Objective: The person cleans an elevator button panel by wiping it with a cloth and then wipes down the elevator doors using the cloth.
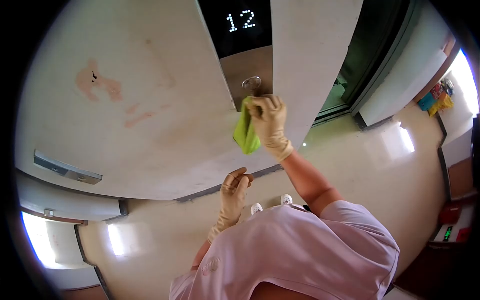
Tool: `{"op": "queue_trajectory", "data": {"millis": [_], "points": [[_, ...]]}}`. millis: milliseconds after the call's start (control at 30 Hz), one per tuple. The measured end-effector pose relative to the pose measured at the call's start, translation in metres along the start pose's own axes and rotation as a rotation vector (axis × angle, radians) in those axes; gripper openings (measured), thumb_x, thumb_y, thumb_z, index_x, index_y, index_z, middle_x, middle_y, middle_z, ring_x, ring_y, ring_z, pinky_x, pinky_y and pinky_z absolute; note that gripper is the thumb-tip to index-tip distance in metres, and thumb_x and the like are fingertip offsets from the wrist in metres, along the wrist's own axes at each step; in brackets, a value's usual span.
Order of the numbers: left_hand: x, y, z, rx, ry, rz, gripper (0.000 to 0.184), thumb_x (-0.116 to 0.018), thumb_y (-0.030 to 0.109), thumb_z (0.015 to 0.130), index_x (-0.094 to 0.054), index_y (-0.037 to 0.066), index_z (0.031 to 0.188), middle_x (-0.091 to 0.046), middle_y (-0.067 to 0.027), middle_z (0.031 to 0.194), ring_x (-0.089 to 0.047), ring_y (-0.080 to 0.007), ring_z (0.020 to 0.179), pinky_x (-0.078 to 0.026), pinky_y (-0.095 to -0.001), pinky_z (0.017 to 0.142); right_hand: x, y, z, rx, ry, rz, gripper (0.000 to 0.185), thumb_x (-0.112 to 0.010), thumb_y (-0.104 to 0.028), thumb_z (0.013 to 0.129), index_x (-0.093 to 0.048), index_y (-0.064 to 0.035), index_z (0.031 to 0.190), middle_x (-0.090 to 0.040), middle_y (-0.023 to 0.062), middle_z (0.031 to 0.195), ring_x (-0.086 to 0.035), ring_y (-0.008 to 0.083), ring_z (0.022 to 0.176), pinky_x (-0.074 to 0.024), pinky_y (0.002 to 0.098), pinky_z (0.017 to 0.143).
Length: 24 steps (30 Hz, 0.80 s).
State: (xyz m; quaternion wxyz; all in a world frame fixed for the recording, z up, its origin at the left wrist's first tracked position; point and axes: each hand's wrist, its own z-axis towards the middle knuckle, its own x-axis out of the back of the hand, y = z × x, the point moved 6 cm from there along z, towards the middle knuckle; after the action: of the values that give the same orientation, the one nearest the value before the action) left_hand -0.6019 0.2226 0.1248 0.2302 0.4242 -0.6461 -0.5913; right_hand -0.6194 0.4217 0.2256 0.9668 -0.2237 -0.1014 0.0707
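On the wall, a metal elevator panel (247,67) has a round button (251,83) and a black display (240,22) reading 12. My right hand (270,119), in a beige rubber glove, grips a green cloth (245,131) at the lower end of the panel, just below the button. The cloth hangs down from my fingers. Lower and to the left, my left hand (234,191), gloved the same way, is held in front of my body with its fingers curled. Whether anything is between those fingers is too small to tell.
An open dark doorway (352,60) is at the upper right. A metal fixture (67,167) projects from the stained wall (165,115) at the left. Colorful bags (440,100) lie at the far right. Shiny floor (345,155) extends around my white shoes (286,199).
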Motion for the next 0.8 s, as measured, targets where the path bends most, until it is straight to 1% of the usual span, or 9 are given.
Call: {"op": "queue_trajectory", "data": {"millis": [100,133,300,400,567,633,667,767,800], "points": [[0.016,-0.013,0.0,0.04,0.091,0.023,0.027,-0.055,0.008,0.089,-0.055,0.0,0.115,-0.065,-0.008,0.093,-0.061,-0.0147,0.087,-0.049,-0.0273,0.082,0.005,0.006,-0.004,-0.023,0.101,0.0,0.023,-0.072,-0.003,0.067,-0.057,-0.0143,0.08,-0.058,-0.0005,0.074,-0.055,0.0238,0.071,-0.0417,0.0365,0.06],[0.018,-0.016,-0.002,0.049,0.095,0.023,0.027,-0.055,0.008,0.089,-0.055,0.0,0.115,-0.065,-0.008,0.093,-0.061,-0.0147,0.087,-0.049,-0.0273,0.082,-0.003,0.004,-0.002,-0.048,0.035,0.046,0.022,-0.072,-0.004,0.068,-0.056,-0.0136,0.08,-0.058,0.0011,0.074,-0.055,0.0247,0.071,-0.0416,0.0366,0.059],[0.01,-0.019,0.0,0.076,0.048,-0.017,0.027,-0.055,0.008,0.089,-0.056,0.0,0.114,-0.066,-0.0081,0.093,-0.061,-0.0146,0.087,-0.049,-0.0273,0.081,-0.002,-0.013,0.012,0.028,0.042,0.084,0.02,-0.072,-0.005,0.069,-0.056,-0.0117,0.079,-0.057,0.0042,0.071,-0.054,0.0278,0.065,-0.0424,0.0389,0.057],[0.006,-0.016,0.001,0.071,0.044,0.027,0.027,-0.054,0.008,0.089,-0.056,0.0,0.114,-0.066,-0.0083,0.093,-0.061,-0.0145,0.087,-0.049,-0.0272,0.081,0.014,0.023,0.006,-0.176,0.12,0.135,0.017,-0.071,-0.004,0.069,-0.057,-0.0097,0.078,-0.059,0.0084,0.073,-0.056,0.0298,0.066,-0.0435,0.041,0.057],[0.0,-0.028,0.004,0.111,0.023,0.084,0.027,-0.053,0.01,0.09,-0.055,-0.001,0.114,-0.066,-0.0092,0.095,-0.062,-0.0159,0.088,-0.049,-0.0283,0.081,0.012,0.005,0.01,-0.055,0.064,0.087,0.02,-0.068,0.001,0.065,-0.058,-0.0111,0.078,-0.059,0.0065,0.073,-0.056,0.029,0.065,-0.0446,0.0399,0.057],[-0.017,-0.026,0.007,0.077,-0.022,0.071,0.028,-0.053,0.01,0.09,-0.055,-0.001,0.115,-0.065,-0.0095,0.096,-0.062,-0.0164,0.089,-0.049,-0.0283,0.082,0.009,0.012,0.01,-0.06,-0.044,0.089,0.02,-0.072,0.0,0.067,-0.06,-0.0078,0.082,-0.061,0.0089,0.078,-0.059,0.0284,0.07,-0.0473,0.0372,0.061],[-0.019,-0.023,0.006,0.081,-0.016,0.077,0.028,-0.053,0.01,0.09,-0.055,-0.001,0.115,-0.065,-0.0095,0.096,-0.062,-0.0164,0.089,-0.049,-0.0283,0.082,0.015,0.019,0.009,-0.111,-0.055,0.113,0.017,-0.071,0.0,0.07,-0.059,-0.0072,0.081,-0.062,0.0083,0.078,-0.06,0.026,0.07,-0.0472,0.0365,0.062],[-0.027,-0.022,0.003,0.052,-0.052,0.093,0.028,-0.053,0.009,0.09,-0.054,-0.001,0.116,-0.065,-0.0098,0.096,-0.062,-0.0165,0.09,-0.049,-0.0279,0.083,0.041,0.062,-0.007,-0.284,0.054,0.069,0.013,-0.067,0.0,0.071,-0.058,-0.0066,0.077,-0.06,0.0086,0.075,-0.058,0.0268,0.066,-0.046,0.0354,0.058],[-0.023,-0.028,0.004,0.058,-0.027,0.105,0.028,-0.054,0.009,0.089,-0.054,-0.001,0.116,-0.065,-0.0096,0.096,-0.061,-0.0161,0.091,-0.049,-0.0275,0.083,0.05,0.064,-0.01,-0.286,0.048,0.078,0.013,-0.067,0.0,0.071,-0.058,-0.0066,0.077,-0.06,0.0086,0.075,-0.058,0.0268,0.066,-0.046,0.0354,0.058]]}}
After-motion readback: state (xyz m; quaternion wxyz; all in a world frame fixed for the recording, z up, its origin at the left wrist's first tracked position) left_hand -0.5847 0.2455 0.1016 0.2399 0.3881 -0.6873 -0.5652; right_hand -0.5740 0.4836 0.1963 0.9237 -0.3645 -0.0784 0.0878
